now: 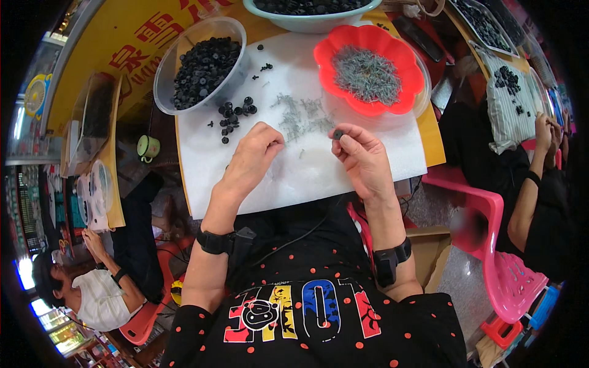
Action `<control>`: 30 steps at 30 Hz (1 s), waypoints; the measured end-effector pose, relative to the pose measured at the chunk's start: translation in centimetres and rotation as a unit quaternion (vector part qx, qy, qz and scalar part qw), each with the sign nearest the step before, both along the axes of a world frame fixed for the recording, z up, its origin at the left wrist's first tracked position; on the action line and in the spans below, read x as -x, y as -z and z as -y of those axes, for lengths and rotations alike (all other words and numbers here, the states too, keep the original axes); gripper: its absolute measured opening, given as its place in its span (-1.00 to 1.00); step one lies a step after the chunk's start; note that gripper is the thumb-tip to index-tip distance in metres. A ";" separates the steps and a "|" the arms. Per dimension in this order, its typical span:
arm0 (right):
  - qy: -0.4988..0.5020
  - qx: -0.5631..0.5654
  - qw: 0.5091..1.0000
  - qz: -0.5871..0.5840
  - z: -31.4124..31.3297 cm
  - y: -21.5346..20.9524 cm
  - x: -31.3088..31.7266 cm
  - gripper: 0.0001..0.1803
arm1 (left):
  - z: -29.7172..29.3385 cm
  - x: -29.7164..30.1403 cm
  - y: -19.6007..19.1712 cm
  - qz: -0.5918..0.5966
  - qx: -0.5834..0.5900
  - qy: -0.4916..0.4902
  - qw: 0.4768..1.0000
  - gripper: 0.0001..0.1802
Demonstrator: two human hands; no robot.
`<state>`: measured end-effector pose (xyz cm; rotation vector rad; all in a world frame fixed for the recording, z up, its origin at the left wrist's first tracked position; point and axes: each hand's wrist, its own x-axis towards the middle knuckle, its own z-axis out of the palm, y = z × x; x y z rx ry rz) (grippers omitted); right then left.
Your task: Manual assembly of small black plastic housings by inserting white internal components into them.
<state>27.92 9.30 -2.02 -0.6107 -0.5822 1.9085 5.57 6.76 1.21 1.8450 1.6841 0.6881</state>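
Observation:
My right hand [366,161] is raised over the white sheet, its thumb and fingers pinching a small round black plastic cap [338,134] with a hole in the middle. To the left, my left hand [250,157] is closed with its fingertips pinched together; anything between them is too small or hidden to make out. Between the two hands lies a scattered pile of thin grey metal screws [300,116]. Loose black caps [230,116] sit in a cluster beyond my left hand, and a few more lie farther back.
A clear tub [164,76] of black parts stands at the back left. A red scalloped bowl [410,98] holds many grey screws at the back right. Beyond is a pale green basin [313,23] with black parts. Other people sit at both sides, by a pink chair [491,245].

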 end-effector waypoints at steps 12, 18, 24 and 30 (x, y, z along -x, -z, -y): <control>-0.058 0.034 0.998 0.017 0.8 -0.6 1.0 -0.75 | 0.7 0.4 -0.7 0.022 0.025 -0.034 0.999 -0.82; -0.060 0.002 0.998 0.025 0.7 -0.4 1.0 -0.79 | 1.0 0.5 -0.3 0.004 -0.002 -0.034 0.999 -0.83; -0.054 0.013 0.997 0.044 0.9 -0.4 0.9 -0.76 | 1.2 1.0 0.3 0.058 0.006 -0.081 0.995 -0.79; -0.048 0.007 0.998 0.039 0.8 -0.3 0.9 -0.77 | 0.8 1.0 0.5 0.019 0.002 -0.078 0.997 -0.79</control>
